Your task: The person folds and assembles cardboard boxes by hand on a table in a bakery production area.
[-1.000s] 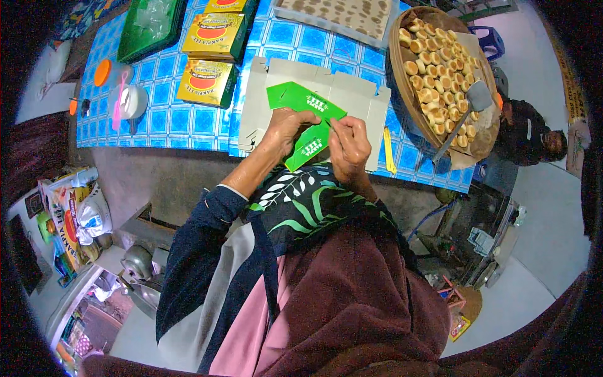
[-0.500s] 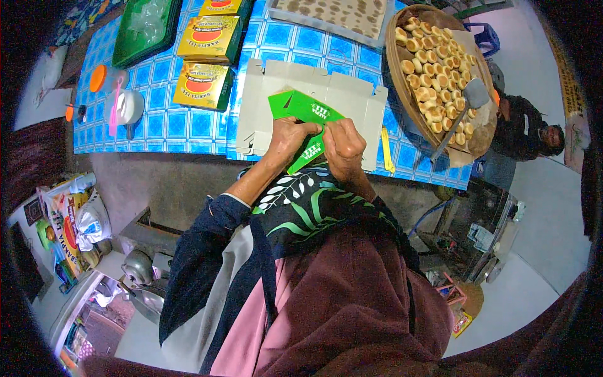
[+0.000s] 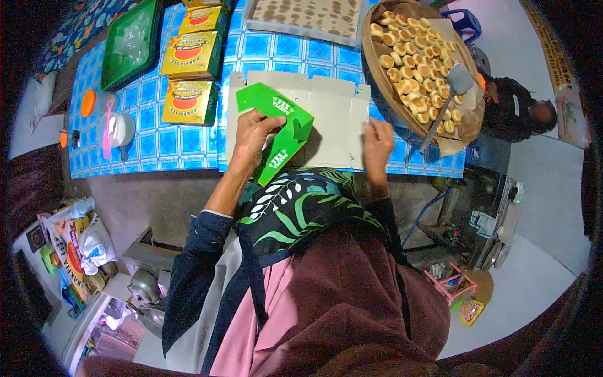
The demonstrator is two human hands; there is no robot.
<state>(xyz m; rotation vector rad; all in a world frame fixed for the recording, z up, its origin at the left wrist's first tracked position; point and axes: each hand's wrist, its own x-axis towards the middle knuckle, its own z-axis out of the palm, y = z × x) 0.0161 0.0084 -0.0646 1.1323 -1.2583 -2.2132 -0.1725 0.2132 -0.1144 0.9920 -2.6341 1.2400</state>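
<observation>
My left hand (image 3: 256,135) pinches a green printed cardboard piece (image 3: 294,129) between thumb and fingers. The piece is folded into a bent, angled shape, one arm pointing up and left and the other down toward my lap. Behind it a flat, unfolded box blank (image 3: 336,107), its plain greyish inside facing up, lies on the table. At the blank's right edge is my right hand (image 3: 378,143), fingers curled downward. What those fingers hold, if anything, is hidden beneath them.
Yellow-and-green boxes (image 3: 188,102) stand in a column at left, near a green tray (image 3: 103,69) and a white tub (image 3: 122,130). A clear container (image 3: 301,31) sits at the back. At right, a round woven tray (image 3: 375,69) carries small round pastries and a spatula (image 3: 460,80).
My right hand has let go of the green piece and moved right, to where a yellow strip lay; that strip no longer shows. My left hand has shifted left, still holding the green piece.
</observation>
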